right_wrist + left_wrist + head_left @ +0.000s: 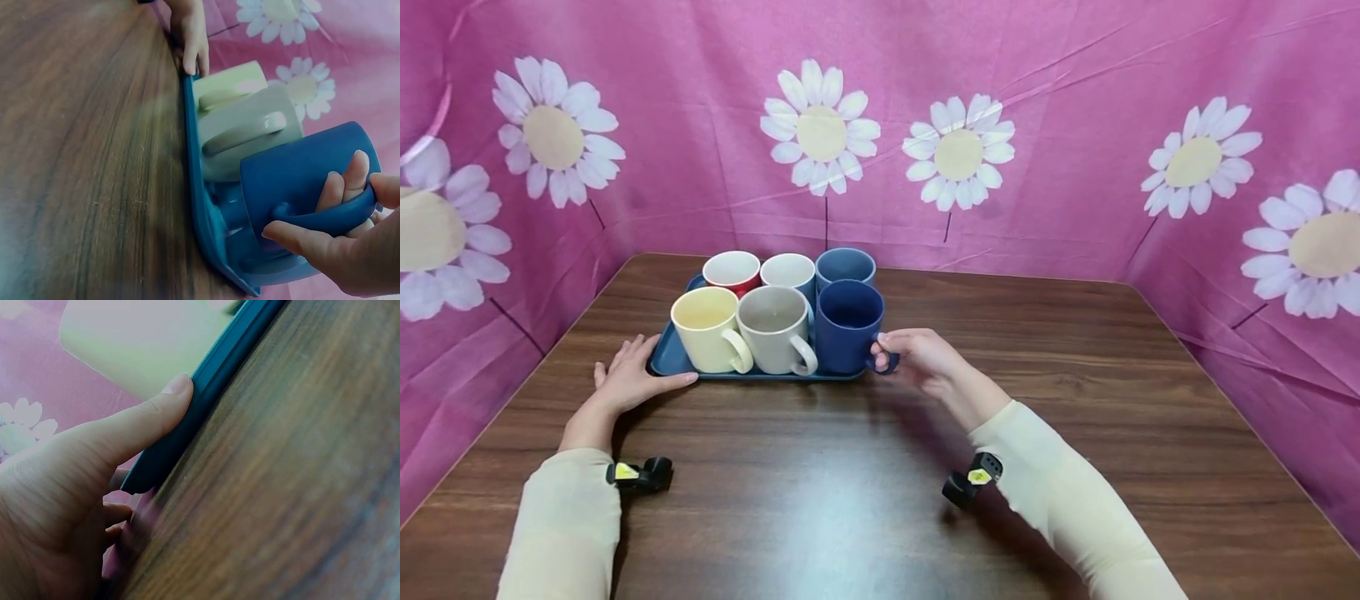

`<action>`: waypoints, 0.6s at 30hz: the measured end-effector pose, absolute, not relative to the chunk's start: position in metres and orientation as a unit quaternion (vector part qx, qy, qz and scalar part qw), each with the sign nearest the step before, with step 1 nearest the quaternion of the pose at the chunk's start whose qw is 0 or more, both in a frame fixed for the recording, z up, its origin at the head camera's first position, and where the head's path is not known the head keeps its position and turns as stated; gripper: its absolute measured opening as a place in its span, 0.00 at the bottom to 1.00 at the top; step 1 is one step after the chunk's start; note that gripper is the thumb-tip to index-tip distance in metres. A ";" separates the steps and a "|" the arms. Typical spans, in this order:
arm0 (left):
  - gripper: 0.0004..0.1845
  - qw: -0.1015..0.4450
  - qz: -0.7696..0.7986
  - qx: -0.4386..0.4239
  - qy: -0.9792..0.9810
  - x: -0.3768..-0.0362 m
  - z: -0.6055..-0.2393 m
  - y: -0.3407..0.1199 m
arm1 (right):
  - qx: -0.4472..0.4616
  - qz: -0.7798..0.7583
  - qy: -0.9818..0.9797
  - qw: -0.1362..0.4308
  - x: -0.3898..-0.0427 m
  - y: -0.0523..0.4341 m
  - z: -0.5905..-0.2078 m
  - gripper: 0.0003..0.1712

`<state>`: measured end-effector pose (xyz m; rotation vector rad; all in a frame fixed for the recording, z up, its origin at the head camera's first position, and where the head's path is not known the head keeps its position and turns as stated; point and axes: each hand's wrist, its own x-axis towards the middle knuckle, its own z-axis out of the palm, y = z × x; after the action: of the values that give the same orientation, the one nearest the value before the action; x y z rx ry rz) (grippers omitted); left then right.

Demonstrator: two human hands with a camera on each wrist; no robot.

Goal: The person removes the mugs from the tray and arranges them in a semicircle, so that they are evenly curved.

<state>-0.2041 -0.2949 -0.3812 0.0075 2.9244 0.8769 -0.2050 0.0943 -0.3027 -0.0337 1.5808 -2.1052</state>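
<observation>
My right hand [925,358] grips the handle of a navy mug [846,333] at the right front of a blue tray [672,357]. In the right wrist view, fingers pass through the handle, and the mug's base appears slightly above the tray floor. My left hand [628,377] rests against the tray's front left corner. Its thumb [147,422] lies straight along the front rim, with the other fingers at the left end, partly hidden. Beside the navy mug stand a grey mug [771,333] and a pale yellow mug [703,333].
Behind the front row are a red mug [747,287] with a white inside, a blue mug [809,287] with a white inside, and a grey-blue mug [846,265]. The tray lies on a wooden table [1075,358], near its back left. A pink flowered cloth [1045,192] hangs behind.
</observation>
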 end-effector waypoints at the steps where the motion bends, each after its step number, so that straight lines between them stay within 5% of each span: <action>1: 0.53 0.043 0.287 0.002 0.957 -0.204 -0.381 -0.295 | -0.015 -0.773 0.582 0.252 -0.202 0.098 -0.302 0.12; 18: 0.53 0.039 0.287 0.003 0.957 -0.204 -0.381 -0.295 | -0.033 -0.747 0.622 0.233 -0.177 0.178 -0.310 0.14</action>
<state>-0.2035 -0.2947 -0.3813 0.0078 2.9348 0.8812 -0.1766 0.1776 -0.3096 -0.0908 1.7077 -2.0515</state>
